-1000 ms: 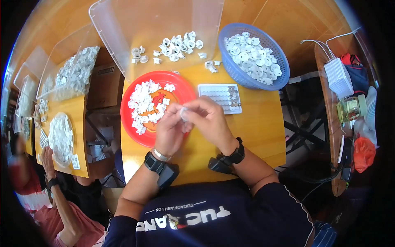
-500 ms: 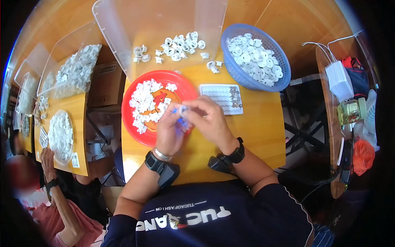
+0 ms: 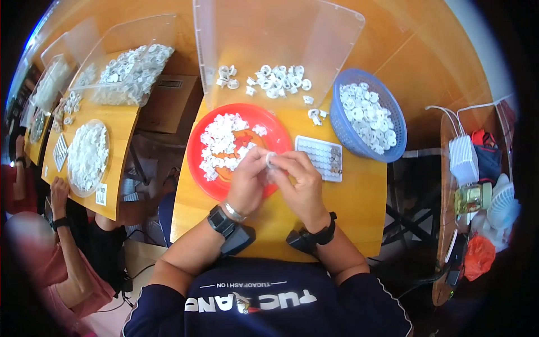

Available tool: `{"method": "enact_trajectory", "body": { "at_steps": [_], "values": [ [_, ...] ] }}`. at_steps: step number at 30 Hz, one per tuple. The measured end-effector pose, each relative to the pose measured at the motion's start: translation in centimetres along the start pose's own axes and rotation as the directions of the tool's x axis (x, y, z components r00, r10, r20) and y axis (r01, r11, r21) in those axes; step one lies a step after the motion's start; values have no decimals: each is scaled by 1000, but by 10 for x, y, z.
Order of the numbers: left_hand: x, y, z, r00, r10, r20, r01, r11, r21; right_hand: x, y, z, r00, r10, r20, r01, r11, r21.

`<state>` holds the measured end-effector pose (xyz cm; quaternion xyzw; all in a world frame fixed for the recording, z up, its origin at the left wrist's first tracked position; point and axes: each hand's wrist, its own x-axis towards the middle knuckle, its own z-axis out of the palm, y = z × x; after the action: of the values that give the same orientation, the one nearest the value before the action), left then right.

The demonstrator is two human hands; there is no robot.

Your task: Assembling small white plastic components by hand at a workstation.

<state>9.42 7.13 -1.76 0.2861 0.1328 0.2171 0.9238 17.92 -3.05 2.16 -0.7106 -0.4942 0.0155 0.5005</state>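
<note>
On the wooden surface (image 3: 359, 208), the red plate (image 3: 196, 149) carries a heap of small white parts. Over its right edge the left hand (image 3: 247, 182) and the right hand (image 3: 297, 182) meet, fingertips of both pinched on one small white ring (image 3: 270, 159). Right of them lies a grey compartment tray (image 3: 323, 157), then a blue basket (image 3: 393, 112) of white rings

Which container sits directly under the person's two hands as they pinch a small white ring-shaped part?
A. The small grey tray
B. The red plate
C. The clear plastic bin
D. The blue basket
B: the left hand and right hand meet on a small white part over the near rim of the red plate, while the blue basket sits apart to the right.
</note>
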Motion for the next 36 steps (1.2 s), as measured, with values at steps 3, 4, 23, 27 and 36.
{"method": "enact_trajectory", "body": {
  "at_steps": [3, 4, 23, 27, 36],
  "values": [
    [5, 13, -8, 993, 120, -19, -120, 992, -24, 8, -2, -6, 987, 159, 17, -159, 987, -5],
    [5, 21, -10, 986, 162, -28, -163, 984, -73, 14, -2, -9, 979, 196, 56, -195, 981, -20],
    [11, 32, -19, 955, 272, -119, -286, 951, -115, 80, 41, 55, 929, 235, 288, 11, 756, -654],
    [11, 33, -15, 952, 276, -135, -292, 949, -116, 84, 45, 58, 930, 228, 288, 14, 762, -647],
    [11, 31, -14, 952, 260, -161, -279, 954, -108, 89, 37, 57, 907, 275, 318, -2, 760, -650]
  ]
}}
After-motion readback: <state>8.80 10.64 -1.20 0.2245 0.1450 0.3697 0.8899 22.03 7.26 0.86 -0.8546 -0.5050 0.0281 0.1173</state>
